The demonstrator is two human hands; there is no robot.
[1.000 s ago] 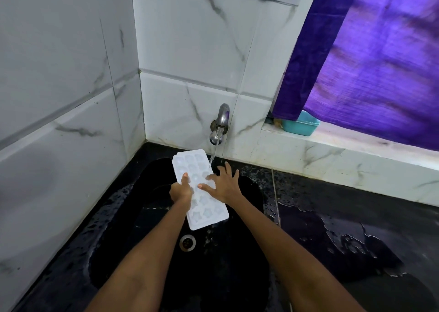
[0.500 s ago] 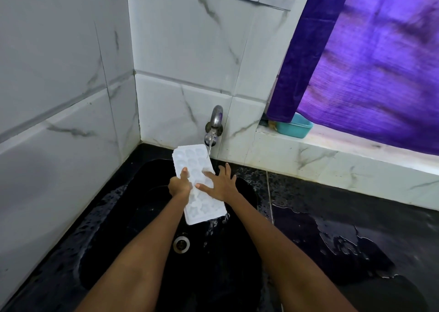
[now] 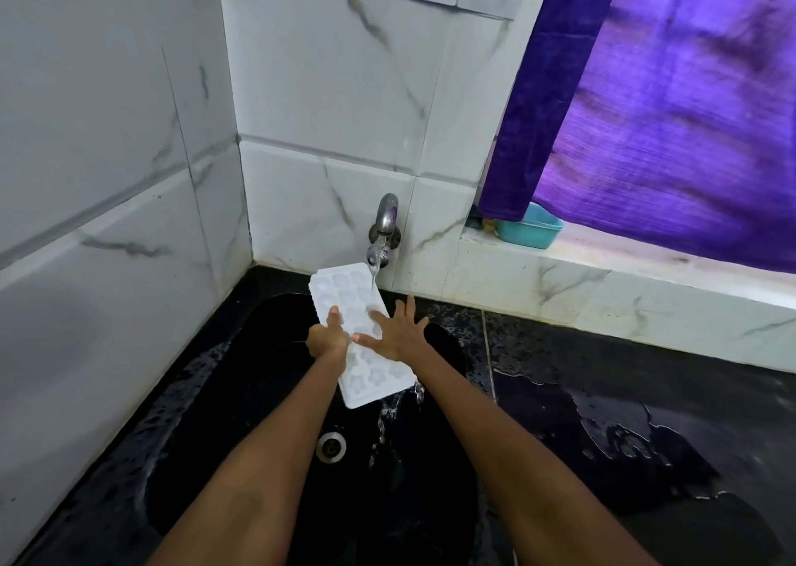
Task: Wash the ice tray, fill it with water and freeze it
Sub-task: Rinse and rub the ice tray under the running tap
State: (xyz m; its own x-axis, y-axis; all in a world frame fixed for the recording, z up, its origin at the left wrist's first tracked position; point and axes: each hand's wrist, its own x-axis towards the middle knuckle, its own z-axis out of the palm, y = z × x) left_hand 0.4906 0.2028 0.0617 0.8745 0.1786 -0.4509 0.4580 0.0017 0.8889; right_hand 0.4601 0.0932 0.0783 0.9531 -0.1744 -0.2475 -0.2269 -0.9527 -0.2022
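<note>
Currently: tray, centre frame, tilted under tap; my left hand clamps its edge, right hand spread flat on it; risk: wet plastic slipping into sink.

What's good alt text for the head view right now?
Left hand grips a white ice tray under a running tap over a black sink; right hand lies flat on it, fingers spread. Water spills off the tray's near end.

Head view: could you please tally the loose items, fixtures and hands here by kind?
White ice tray: 1
Teal tub: 1
Metal tap: 1
Sink drain: 1
Hands: 2, left hand, right hand
Total: 6
</note>
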